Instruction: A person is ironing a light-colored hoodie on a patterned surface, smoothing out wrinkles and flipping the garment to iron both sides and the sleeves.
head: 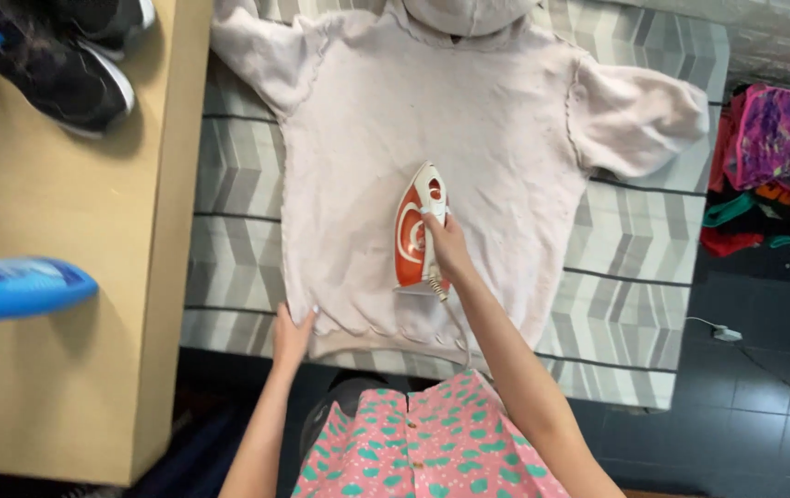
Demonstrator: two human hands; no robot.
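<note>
Grey chevron-patterned ironing board [635,277] carries my pale pink hooded sweatshirt [432,120]; my right hand [448,247] grips the orange-and-white steam iron [413,231], my left hand [292,337] lies flat, fingers spread, on the hem at seven o'clock. Lingering could scorch the fabric.

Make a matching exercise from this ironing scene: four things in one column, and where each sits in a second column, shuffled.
Things
1. iron
2. left hand
3. black shoes
4. pile of bright clothes

Places
A. on the wooden surface, upper left
B. on the middle of the pale hoodie, gripped by the right hand
C. beyond the right end of the ironing board
D. pressing on the hoodie's bottom hem

Pairs: 1-B, 2-D, 3-A, 4-C
</note>
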